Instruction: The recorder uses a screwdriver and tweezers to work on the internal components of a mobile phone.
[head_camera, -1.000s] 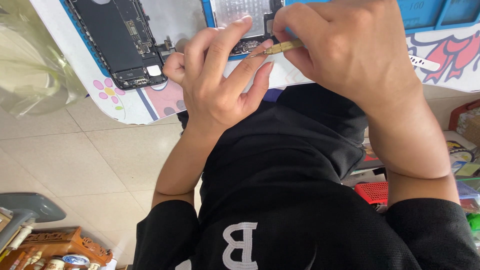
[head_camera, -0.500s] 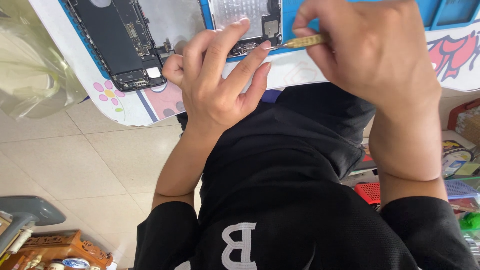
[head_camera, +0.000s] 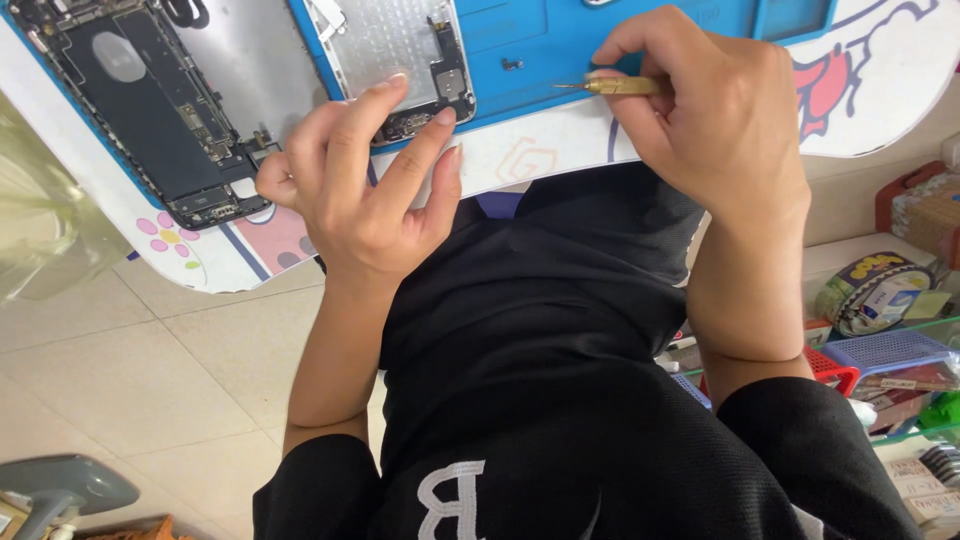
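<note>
While right hand grips brass screwdriver, left hand fingers spread on phone panel, opened phone beside

A phone repair stall or small shop: beside the left hand an opened phone lies on a blue repair mat, and below the right hand shelves hold boxed goods (small packets, baskets).

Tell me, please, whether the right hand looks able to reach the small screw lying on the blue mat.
Probably yes: the right hand holds a brass screwdriver just right of the small screw, with only bare blue mat between them.
</note>
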